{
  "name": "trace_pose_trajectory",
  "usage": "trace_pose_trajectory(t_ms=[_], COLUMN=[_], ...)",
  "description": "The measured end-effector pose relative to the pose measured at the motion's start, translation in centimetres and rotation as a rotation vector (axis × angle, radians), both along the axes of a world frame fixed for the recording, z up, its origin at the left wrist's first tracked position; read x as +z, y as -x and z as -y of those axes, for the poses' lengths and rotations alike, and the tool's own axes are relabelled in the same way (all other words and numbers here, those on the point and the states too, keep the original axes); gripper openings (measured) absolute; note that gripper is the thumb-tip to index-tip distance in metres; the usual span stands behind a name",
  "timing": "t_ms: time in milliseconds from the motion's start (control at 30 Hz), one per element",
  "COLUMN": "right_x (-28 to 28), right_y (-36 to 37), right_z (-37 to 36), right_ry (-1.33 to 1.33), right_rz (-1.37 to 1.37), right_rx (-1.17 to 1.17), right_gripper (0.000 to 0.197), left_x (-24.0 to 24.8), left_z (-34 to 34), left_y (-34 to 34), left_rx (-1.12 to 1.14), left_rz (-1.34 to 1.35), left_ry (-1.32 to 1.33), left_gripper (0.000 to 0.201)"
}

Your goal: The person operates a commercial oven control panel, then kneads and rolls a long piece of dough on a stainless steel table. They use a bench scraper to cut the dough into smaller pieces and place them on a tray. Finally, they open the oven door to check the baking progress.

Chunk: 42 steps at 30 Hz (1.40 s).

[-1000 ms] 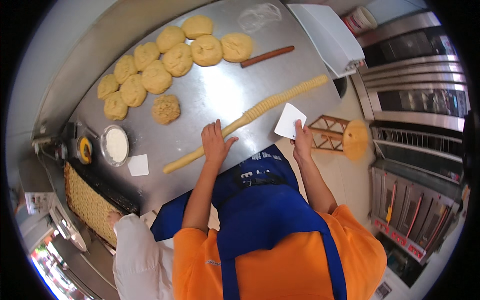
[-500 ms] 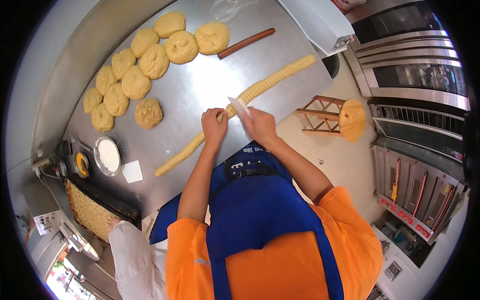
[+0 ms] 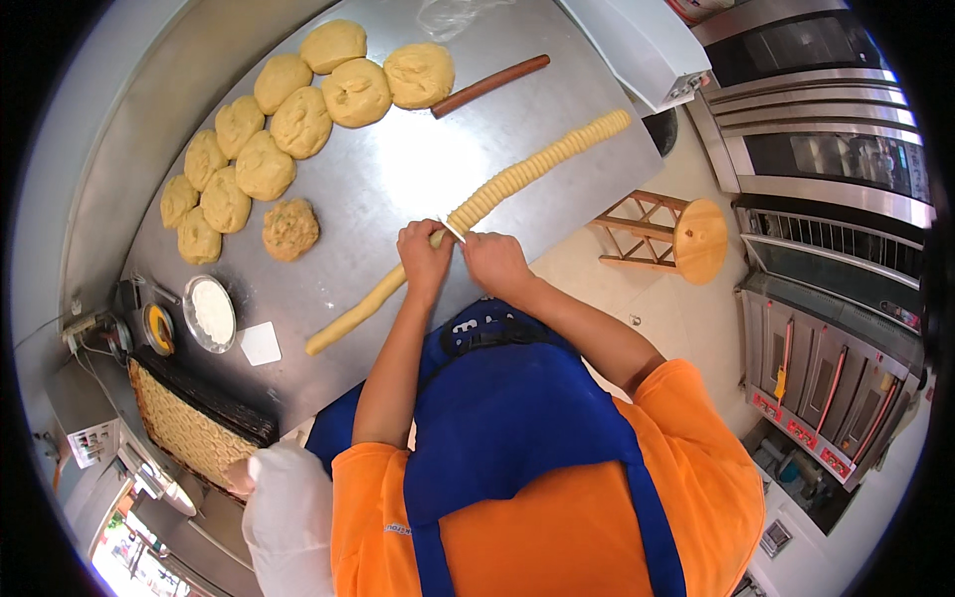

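A long rope of yellow dough [image 3: 358, 315] lies diagonally across the steel table. Its far right stretch is a row of thin dough slices [image 3: 542, 162] still lined up against each other; the near left stretch is whole. My left hand [image 3: 424, 255] is closed on the rope, fingers just left of the cut end. In my right hand [image 3: 496, 265] is a knife [image 3: 454, 231], its blade seen nearly edge-on and crossing the dough right beside my left fingertips. My right hand hides the handle.
Several round dough lumps [image 3: 300, 123] and a browner lump [image 3: 290, 230] sit at the far left. A rolling pin [image 3: 490, 86], a bowl of white powder [image 3: 211, 312] and a white scraper [image 3: 261, 344] lie around. A person's white sleeve [image 3: 288, 507] is near a filled tray [image 3: 189, 423]; a wooden stool [image 3: 700, 241] stands right.
My right hand has moved left, bringing the knife from a tilted position over the slices to nearly edge-on beside my left fingers. The white-sleeved arm has shifted slightly right.
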State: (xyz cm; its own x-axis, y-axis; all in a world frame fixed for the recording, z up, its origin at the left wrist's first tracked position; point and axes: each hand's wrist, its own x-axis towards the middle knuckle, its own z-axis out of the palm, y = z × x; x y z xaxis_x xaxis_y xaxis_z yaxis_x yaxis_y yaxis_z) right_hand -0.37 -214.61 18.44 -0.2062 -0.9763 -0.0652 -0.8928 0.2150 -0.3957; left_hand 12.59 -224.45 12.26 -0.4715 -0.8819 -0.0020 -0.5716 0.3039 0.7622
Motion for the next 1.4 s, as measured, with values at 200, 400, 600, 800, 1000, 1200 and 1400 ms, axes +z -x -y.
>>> trace_pose_trajectory(t_ms=[200,400,600,800,1000,1200,1400], right_x=[-2.1,0.0,1.5,0.9,-1.2,1.8,-0.5], right_y=[-0.4,2.0,1.3,-0.3,-1.2,-0.4,-2.2], right_z=[2.2,1.7,2.1,3.3,2.8,2.4,3.6], right_ry=[-0.022,-0.111,-0.159,-0.164,-0.084,-0.175,-0.187], right_rz=[0.007,0.13,0.114,0.044,0.031,0.056,0.009], right_rx=[0.023,-0.052,0.051,0.106,0.016,0.047,0.078], right_gripper=[0.017,0.035,0.028,0.014,0.021,0.028,0.025], left_x=[0.0,-1.0,-0.5,-0.9,-0.1,0.1,-0.1], left_z=[0.0,0.3,-0.3,-0.3,-0.9,-0.6,-0.3], left_y=[-0.2,-0.7,-0.6,-1.2,-2.0,-2.9,-3.0], left_rx=[0.003,0.002,-0.012,-0.009,0.058,-0.045,-0.046], left_rz=[0.003,-0.039,-0.031,-0.103,-0.167,-0.039,0.046], left_ry=[0.007,-0.044,0.029,0.075,-0.011,0.136,0.095], left_gripper=[0.015,0.022,0.021,0.018,0.021,0.025,0.023])
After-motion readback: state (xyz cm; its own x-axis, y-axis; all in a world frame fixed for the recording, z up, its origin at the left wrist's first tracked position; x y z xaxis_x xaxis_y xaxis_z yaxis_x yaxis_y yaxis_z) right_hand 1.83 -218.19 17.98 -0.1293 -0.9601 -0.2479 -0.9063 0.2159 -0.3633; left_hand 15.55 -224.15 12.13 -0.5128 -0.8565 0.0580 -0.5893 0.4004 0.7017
